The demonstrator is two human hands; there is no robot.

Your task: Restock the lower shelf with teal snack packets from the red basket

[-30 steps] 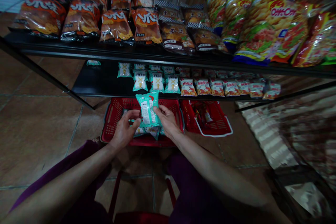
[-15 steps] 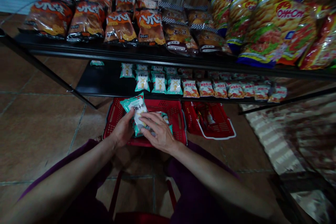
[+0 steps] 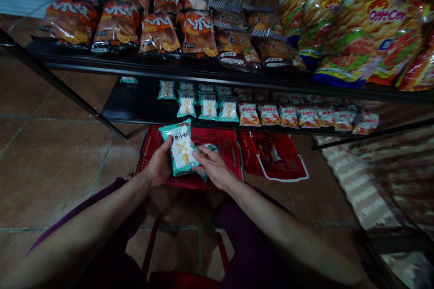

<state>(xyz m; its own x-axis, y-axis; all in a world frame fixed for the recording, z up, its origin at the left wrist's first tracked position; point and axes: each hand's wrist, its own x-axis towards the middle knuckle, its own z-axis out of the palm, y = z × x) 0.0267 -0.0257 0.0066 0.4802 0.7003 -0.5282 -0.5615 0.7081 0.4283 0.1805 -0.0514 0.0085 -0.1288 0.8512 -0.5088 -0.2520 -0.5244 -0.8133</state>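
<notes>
Between my hands is a white and teal snack bag, its printed front facing up, held above a red shopping basket. My left hand grips the bag's left side, thumb on the front. From the right, my right hand pinches its lower right edge with the thumb on top. Part of another teal bag shows behind my right hand, in the basket. Similar teal bags stand in rows on the lower shelf just beyond.
On the black upper shelf sit orange snack bags, brown bags and large yellow-blue bags. Small red-white bags line the lower shelf's right part. A second red basket with a white handle holds some packets.
My right hand has slid off the bag's front to its right edge, uncovering the printed picture. The shelf view has shifted slightly right.
</notes>
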